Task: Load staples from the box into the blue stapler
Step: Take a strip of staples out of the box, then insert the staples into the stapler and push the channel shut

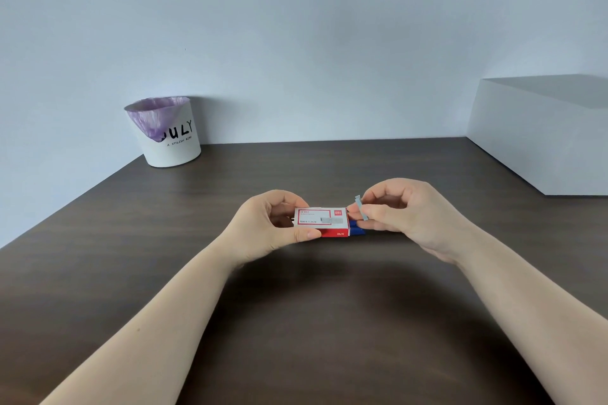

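Back left on the dark brown wood-grain table [131, 273], against the pale blue-grey wall [296, 26]: white round bin [172, 141] with purple liner. At centre, left hand [273, 230], grip closed around the small red-and-white cardboard staple box [322, 222], above the table. Just behind, partly hidden: blue stapler [357, 229]. Right hand [404, 214], pinching a grey strip of staples [362, 207] beside the box's end. Far right: large white block [543, 141].
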